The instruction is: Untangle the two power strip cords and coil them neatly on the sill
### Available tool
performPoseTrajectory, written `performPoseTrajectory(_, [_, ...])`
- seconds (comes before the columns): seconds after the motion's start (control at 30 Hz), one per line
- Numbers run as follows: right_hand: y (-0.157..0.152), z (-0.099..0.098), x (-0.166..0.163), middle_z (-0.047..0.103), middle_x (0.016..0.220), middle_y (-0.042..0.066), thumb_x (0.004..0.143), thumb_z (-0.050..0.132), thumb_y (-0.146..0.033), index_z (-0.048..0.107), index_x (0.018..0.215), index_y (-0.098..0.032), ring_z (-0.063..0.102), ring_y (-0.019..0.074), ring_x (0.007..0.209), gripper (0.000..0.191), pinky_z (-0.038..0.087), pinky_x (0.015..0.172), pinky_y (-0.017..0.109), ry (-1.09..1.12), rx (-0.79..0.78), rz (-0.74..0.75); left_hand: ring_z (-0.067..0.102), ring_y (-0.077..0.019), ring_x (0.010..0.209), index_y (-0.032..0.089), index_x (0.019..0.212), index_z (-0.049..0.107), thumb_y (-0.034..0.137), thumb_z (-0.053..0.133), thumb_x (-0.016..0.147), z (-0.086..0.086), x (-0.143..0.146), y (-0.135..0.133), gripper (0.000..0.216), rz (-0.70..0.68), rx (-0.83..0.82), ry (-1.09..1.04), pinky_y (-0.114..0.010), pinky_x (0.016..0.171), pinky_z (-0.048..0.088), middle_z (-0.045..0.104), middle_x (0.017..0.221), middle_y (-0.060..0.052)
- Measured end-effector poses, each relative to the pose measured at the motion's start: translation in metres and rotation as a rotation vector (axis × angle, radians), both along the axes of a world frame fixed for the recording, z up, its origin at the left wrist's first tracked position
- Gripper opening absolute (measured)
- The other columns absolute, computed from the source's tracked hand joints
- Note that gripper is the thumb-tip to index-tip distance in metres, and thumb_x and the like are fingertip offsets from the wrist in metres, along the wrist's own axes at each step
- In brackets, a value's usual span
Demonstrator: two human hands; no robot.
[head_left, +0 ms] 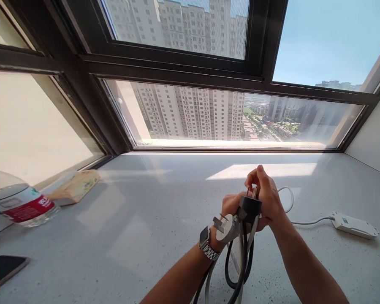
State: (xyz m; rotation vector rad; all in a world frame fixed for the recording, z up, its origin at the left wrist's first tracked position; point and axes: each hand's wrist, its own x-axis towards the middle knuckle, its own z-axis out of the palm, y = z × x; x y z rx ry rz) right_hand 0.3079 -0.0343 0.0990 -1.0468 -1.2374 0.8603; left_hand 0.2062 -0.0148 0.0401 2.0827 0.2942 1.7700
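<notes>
My left hand [230, 205], with a watch [205, 236] on its wrist, is closed round a bundle of power cables [243, 257]. At the top of the bundle a black plug [251, 208] points its pins up. A white plug [227, 228] sits beside it, with its flat pins toward the left. Black and grey cables hang in loops below. My right hand [268, 196] is against the far right side of the black plug, its fingers curled together; what they pinch is hidden. A thin white cord [291, 198] shows just behind that hand.
The thin cord leads to a white adapter box [354, 225] on the speckled white sill [152, 236]. At left are a large clear bottle [25, 207] with a red label, a tissue pack [77, 185] and a phone [4, 270]. Dark-framed windows [190, 69] close off the back.
</notes>
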Motion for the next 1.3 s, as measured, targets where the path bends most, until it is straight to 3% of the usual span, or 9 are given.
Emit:
performPoseTrajectory(0.2, [-0.006,-0.002,0.000,0.052,0.067,-0.001,0.085,0.037,-0.075,0.051,0.074,-0.020,0.045,0.0095,0.048,0.058,0.036,0.045,0.024,-0.017,0.054,-0.036,0.052,-0.0124,0.047,0.021,0.077,0.068,0.034,0.066,0.082,0.005,-0.005,0.001,0.014,0.042,-0.167,-0.079,-0.026,0.047,0.043,0.060,0.056,0.001])
performPoseTrajectory(0.33, [-0.015,0.000,-0.001,0.065,0.089,0.005,0.088,0.048,-0.063,0.060,0.093,-0.020,0.062,0.0183,0.079,0.045,0.048,0.073,0.031,-0.313,0.201,-0.006,0.049,-0.0131,0.052,0.021,0.063,0.060,0.041,0.065,0.083,0.016,-0.010,0.008,0.029,0.130,-0.256,-0.246,-0.029,0.051,0.044,0.053,0.057,0.000])
performPoseTrajectory(0.47, [-0.009,-0.001,0.000,0.068,0.108,0.008,0.085,0.061,-0.053,0.061,0.115,-0.023,0.063,0.0236,0.098,0.043,0.047,0.086,0.036,-0.545,0.150,0.153,0.055,-0.0157,0.068,0.021,0.059,0.056,0.049,0.069,0.078,0.030,-0.016,0.013,0.036,0.096,-0.336,-0.371,-0.030,0.060,0.048,0.057,0.073,-0.002])
performPoseTrajectory(0.57, [-0.001,-0.004,0.002,0.069,0.109,0.007,0.081,0.067,-0.051,0.061,0.120,-0.023,0.063,0.0255,0.100,0.048,0.047,0.087,0.038,-0.622,0.125,0.278,0.059,-0.0176,0.077,0.021,0.059,0.054,0.051,0.066,0.081,0.033,-0.019,0.014,0.039,-0.034,-0.442,-0.366,-0.032,0.071,0.051,0.054,0.067,-0.002])
performPoseTrajectory(0.67, [0.004,-0.008,0.003,0.067,0.116,0.009,0.080,0.068,-0.051,0.060,0.123,-0.023,0.061,0.0269,0.109,0.052,0.046,0.092,0.039,-0.575,0.163,0.342,0.058,-0.0158,0.067,0.020,0.054,0.046,0.055,0.064,0.082,0.036,-0.021,0.016,0.048,-0.137,-0.560,-0.449,-0.033,0.074,0.052,0.043,0.054,0.002])
performPoseTrajectory(0.8, [0.012,-0.015,0.008,0.059,0.128,0.011,0.075,0.071,-0.056,0.054,0.127,-0.024,0.062,0.0243,0.104,0.063,0.050,0.081,0.036,-0.524,0.078,0.257,0.041,-0.0074,0.043,0.018,0.053,0.032,0.058,0.071,0.073,0.050,-0.032,0.023,0.059,-0.210,-0.725,-0.687,-0.025,0.054,0.049,0.028,0.049,0.007])
performPoseTrajectory(0.9, [0.025,-0.027,0.013,0.063,0.111,0.009,0.074,0.069,-0.059,0.057,0.120,-0.020,0.060,0.0140,0.072,0.061,0.045,0.060,0.027,-0.553,-0.009,0.198,0.025,-0.0034,0.036,0.018,0.056,0.025,0.053,0.072,0.075,0.064,-0.051,0.029,0.062,-0.204,-0.762,-0.834,-0.018,0.041,0.035,0.021,0.047,0.009])
performPoseTrajectory(1.03, [0.047,-0.045,0.017,0.050,0.064,-0.003,0.080,0.059,-0.065,0.064,0.083,-0.015,0.039,0.0082,0.054,0.050,0.029,0.049,0.022,-0.535,-0.062,0.449,0.016,-0.0033,0.036,0.018,0.056,0.025,0.049,0.066,0.082,0.073,-0.075,0.035,0.058,-0.085,-0.675,-0.962,-0.018,0.037,0.024,0.018,0.045,0.009])
performPoseTrajectory(1.3, [0.079,-0.088,0.034,0.040,0.059,-0.005,0.078,0.054,-0.073,0.058,0.069,-0.015,0.033,0.0085,0.055,0.058,0.023,0.052,0.024,-0.643,-0.166,0.453,0.015,-0.0042,0.037,0.018,0.059,0.026,0.042,0.051,0.094,0.078,-0.093,0.034,0.049,-0.011,-0.650,-1.013,-0.019,0.039,0.021,0.018,0.046,0.009])
